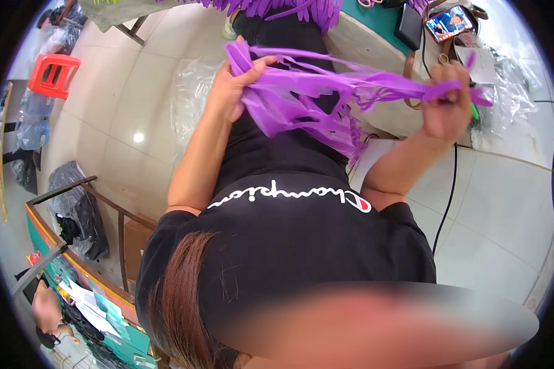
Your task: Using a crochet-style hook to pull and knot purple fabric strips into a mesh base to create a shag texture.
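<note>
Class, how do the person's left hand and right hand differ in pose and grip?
The left hand holds a broad, bunched part of the purple material; the right hand holds narrow strands. The left hand's thumb lies across the material, while the right hand's fingers curl in. The left hand looks fairly sharp; the right hand is more blurred. Both are bare and grip purple material.

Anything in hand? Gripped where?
Yes, both hands hold purple strips: left hand pinches the broad bunched end; right hand grips the gathered narrow end, loose tips poking out past it.
</note>
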The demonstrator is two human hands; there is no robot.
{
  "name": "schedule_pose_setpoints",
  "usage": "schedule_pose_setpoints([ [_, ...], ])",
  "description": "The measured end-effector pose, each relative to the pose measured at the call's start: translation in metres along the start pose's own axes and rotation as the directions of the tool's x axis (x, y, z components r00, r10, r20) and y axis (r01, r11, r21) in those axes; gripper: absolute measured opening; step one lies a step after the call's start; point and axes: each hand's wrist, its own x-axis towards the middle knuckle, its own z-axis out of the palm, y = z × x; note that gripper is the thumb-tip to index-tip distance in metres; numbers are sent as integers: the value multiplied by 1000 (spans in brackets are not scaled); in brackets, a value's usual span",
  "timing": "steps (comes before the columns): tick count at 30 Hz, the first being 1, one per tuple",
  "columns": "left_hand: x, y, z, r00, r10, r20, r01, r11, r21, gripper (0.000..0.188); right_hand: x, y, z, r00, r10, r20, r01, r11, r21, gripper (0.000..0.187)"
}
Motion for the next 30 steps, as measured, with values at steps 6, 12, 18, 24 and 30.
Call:
schedule_pose_setpoints([
  [6,1,5,-1,977,-189,100,213,912,-351,62,-15,-48,-20,964,-265,-5,261,944,201,27],
  [12,-23,21,32,960,-213,181,248,949,-195,89,1,29,8,1000,29,-2,-29,1000,-8,45],
  [18,-36,29,43,994,-65,89,77,987,-139,88,-21,120,34,892,358,277,-352,933,-74,52],
  [24,-37,32,49,998,46,39,-39,987,-157,83,-29,131,38,911,262,320,-162,938,-305,50],
  [30,-37,31,49,995,96,15,-92,982,-167,85,-29,132,37,898,247,364,-151,950,-273,50],
])
